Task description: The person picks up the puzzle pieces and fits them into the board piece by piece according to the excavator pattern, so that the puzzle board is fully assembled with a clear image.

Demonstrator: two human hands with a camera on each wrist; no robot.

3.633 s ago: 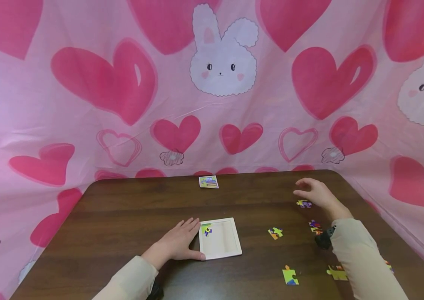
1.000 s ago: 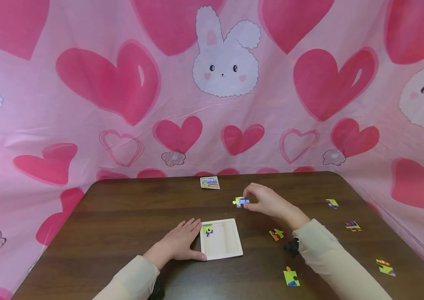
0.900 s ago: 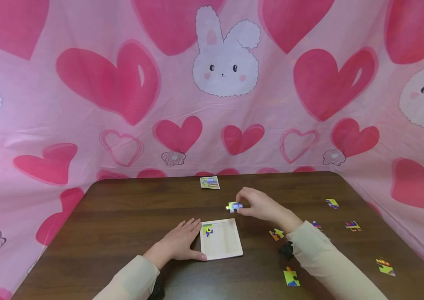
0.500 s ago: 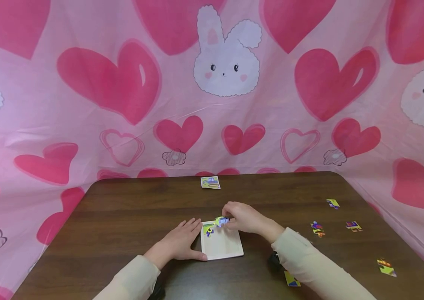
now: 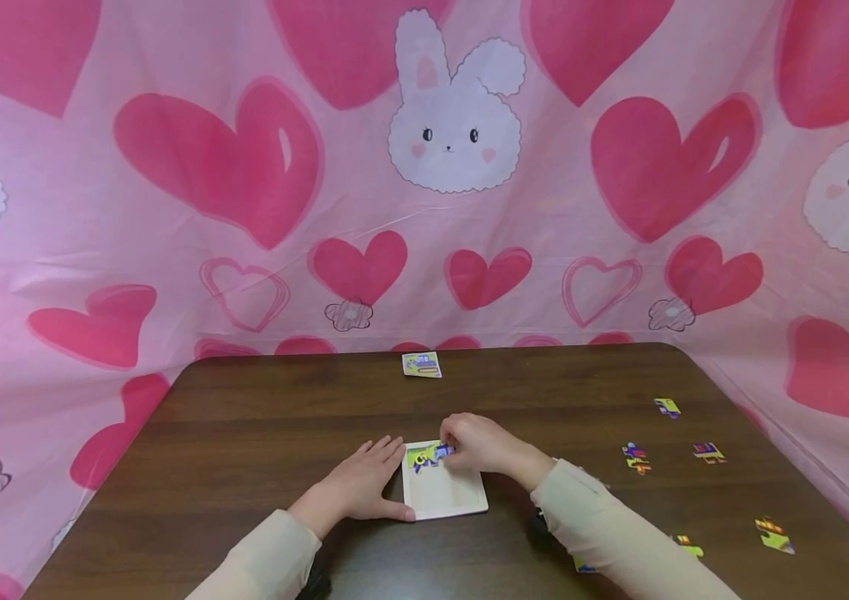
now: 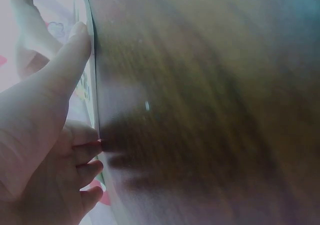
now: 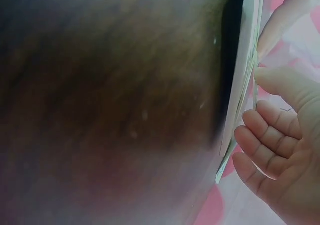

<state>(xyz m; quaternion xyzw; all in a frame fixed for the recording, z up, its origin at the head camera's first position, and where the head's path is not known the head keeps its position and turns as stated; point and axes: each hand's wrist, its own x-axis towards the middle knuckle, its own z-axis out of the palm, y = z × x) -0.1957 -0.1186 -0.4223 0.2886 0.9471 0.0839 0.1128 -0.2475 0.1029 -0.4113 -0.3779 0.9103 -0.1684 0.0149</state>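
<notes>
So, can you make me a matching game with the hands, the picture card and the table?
1. left hand
2. right hand
3. picture card
4. table

A. near the table's far edge
B. dark brown
C. holding a puzzle piece
D. touching the left side of the pale frame

Pairs: 1-D, 2-C, 3-A, 4-B

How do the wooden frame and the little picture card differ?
The frame is larger; the card is smaller. The frame's inside is mostly bare, while the card is printed in colour. The left hand touches the frame; the card lies untouched. Both lie on the brown table.
</notes>
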